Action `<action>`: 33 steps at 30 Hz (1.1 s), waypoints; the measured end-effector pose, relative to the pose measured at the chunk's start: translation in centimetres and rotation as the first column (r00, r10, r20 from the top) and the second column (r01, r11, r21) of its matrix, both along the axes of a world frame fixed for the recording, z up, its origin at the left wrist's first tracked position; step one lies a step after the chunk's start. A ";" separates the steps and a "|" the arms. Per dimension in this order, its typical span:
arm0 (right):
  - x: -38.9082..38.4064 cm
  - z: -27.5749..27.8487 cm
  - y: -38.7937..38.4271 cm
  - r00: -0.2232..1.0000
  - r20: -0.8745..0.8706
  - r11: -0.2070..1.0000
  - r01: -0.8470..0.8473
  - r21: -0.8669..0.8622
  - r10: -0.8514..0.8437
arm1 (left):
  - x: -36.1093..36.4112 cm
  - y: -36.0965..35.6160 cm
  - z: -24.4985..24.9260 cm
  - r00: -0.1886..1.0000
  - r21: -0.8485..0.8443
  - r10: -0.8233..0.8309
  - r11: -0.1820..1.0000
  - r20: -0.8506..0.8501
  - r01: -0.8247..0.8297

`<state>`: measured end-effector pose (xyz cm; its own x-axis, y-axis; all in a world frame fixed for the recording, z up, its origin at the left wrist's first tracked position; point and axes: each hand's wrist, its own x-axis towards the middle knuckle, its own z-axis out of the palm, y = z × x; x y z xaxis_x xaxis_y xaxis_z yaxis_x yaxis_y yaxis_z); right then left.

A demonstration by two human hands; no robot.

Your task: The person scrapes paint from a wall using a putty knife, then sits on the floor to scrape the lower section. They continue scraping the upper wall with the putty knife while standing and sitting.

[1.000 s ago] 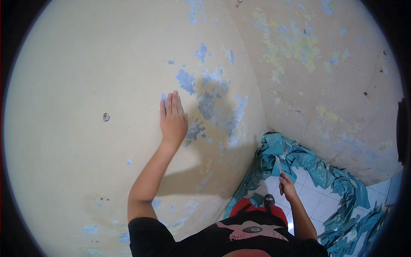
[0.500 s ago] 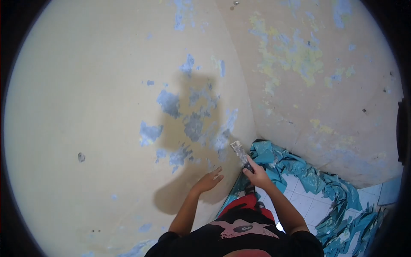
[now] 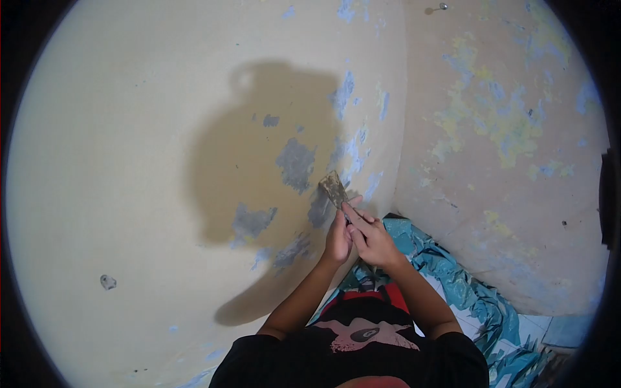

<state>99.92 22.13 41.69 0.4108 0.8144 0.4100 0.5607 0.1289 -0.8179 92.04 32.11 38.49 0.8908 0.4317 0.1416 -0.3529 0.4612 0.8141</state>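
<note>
Both hands grip the handle of a metal scraper (image 3: 334, 188), whose dirty blade points up against the cream wall (image 3: 129, 161). My left hand (image 3: 337, 238) wraps the handle from the left, and my right hand (image 3: 372, 240) covers it from the right. The blade tip rests at a patch of blue-grey old paint (image 3: 296, 165) near the room corner. My shadow falls on the wall to the left of the hands.
A second wall (image 3: 504, 161) with flaked yellow and blue patches meets the first at a corner. Torn teal paint strips (image 3: 466, 284) lie heaped along the white tiled floor (image 3: 527, 320) at the lower right. A small hole (image 3: 107, 282) marks the wall at the left.
My left hand left the wall and joined my right hand on the scraper handle. The scraper rose from near the floor to the wall patch. The view shifted left.
</note>
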 end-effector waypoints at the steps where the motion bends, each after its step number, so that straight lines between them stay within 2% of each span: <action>1: 0.4 0.6 0.4 1.000 0.001 0.999 0.003 0.036 -0.003 | 0.5 0.3 0.1 0.999 0.055 0.028 0.998 -0.035 -0.026; 5: 1.4 2.2 0.8 0.999 0.044 0.997 0.026 0.069 -0.029 | 2.0 0.5 2.1 0.998 0.006 0.063 0.998 0.005 -0.063; 7: 2.0 1.4 0.2 0.999 0.032 0.999 -0.012 0.051 0.011 | 1.6 0.2 2.2 0.990 0.284 0.116 0.955 -0.085 -0.088; 8: 2.2 0.9 -0.1 0.999 0.015 0.999 -0.041 0.029 0.041 | 1.4 -0.2 1.3 0.990 0.291 0.113 0.953 -0.081 -0.085; 10: 2.5 0.2 -0.4 0.998 0.021 0.998 -0.058 0.027 0.058 | 1.4 -1.2 -1.3 0.931 0.335 0.317 0.910 -0.179 -0.245; 11: 2.8 0.0 -0.6 0.996 0.023 0.997 -0.081 0.017 0.081 | 1.9 -1.3 -0.7 0.932 0.332 0.313 0.912 -0.181 -0.242; 13: 3.4 0.3 -0.9 0.994 0.060 0.996 -0.087 -0.012 0.087 | 2.5 -2.0 1.4 0.978 0.090 0.201 0.977 -0.054 -0.196; 14: 3.8 0.5 -0.8 0.989 0.108 0.995 -0.095 -0.034 0.099 | 2.7 -2.0 1.8 0.977 0.085 0.206 0.976 -0.053 -0.202; 17: 4.7 0.8 -0.9 0.973 0.209 0.995 -0.099 0.018 0.093 | 3.4 -2.3 2.1 0.973 0.083 0.217 0.974 -0.084 -0.210; 20: 5.4 0.8 -0.8 0.967 0.235 0.995 -0.088 -0.054 0.099 | 4.1 -2.5 2.1 0.957 0.108 0.281 0.956 -0.077 -0.272; 22: 5.8 1.3 -0.1 0.961 0.265 0.997 -0.081 -0.017 0.083 | 4.9 -2.0 2.5 0.947 0.109 0.321 0.943 -0.034 -0.316; 26: 6.2 5.0 2.0 0.954 0.289 0.988 -0.111 0.111 0.075 | 5.0 0.0 7.0 0.927 0.207 0.373 0.910 -0.029 -0.359; 28: 6.3 5.6 1.7 0.948 0.308 0.983 -0.128 0.131 0.083 | 4.9 0.1 8.9 0.940 0.289 0.341 0.900 -0.004 -0.325; 29: 6.4 5.7 1.5 0.942 0.325 0.980 -0.134 0.146 0.080 | 4.7 -0.1 8.9 0.935 0.297 0.354 0.893 0.002 -0.338; 30: 6.4 5.4 1.3 0.940 0.329 0.977 -0.146 0.157 0.088 | 4.3 -0.7 8.5 0.925 0.318 0.376 0.885 -0.060 -0.340; 32: 5.8 3.7 0.2 0.954 0.289 0.992 -0.107 0.064 0.085 | 3.7 -2.2 6.4 0.905 0.346 0.407 0.872 -0.123 -0.345; 33: 5.6 2.4 -0.1 0.953 0.289 0.991 -0.113 0.073 0.087 | 3.7 -2.9 4.5 0.886 0.292 0.442 0.873 -0.140 -0.390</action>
